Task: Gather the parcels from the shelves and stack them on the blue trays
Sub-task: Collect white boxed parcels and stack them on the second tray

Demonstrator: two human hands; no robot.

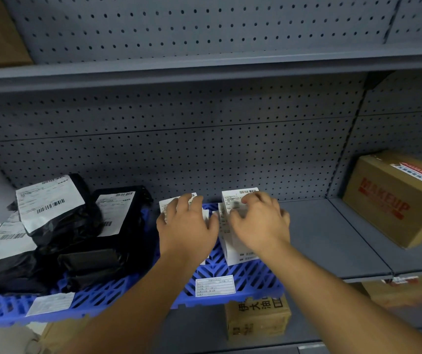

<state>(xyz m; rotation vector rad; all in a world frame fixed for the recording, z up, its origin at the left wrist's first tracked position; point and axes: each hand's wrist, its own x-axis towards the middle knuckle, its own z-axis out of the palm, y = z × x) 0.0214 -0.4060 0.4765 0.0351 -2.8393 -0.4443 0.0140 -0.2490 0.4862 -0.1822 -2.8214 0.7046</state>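
Observation:
A blue slatted tray (pixel 250 277) lies on the grey shelf. Several black parcels (pixel 77 226) with white labels are piled on its left half. On its right half lie two flat white-labelled parcels side by side. My left hand (pixel 187 226) rests with spread fingers on the left white parcel (pixel 169 203), covering most of it. My right hand (pixel 258 221) lies on the right white parcel (pixel 235 249), its fingers bent loosely over the parcel's upper part. Neither parcel is lifted off the tray.
A brown cardboard box printed MAKEUP (pixel 394 200) stands on the shelf to the right. Bare grey shelf (pixel 319 233) lies between it and the tray. Another brown box (pixel 258 318) sits on the shelf below. The pegboard back wall stands close behind the tray.

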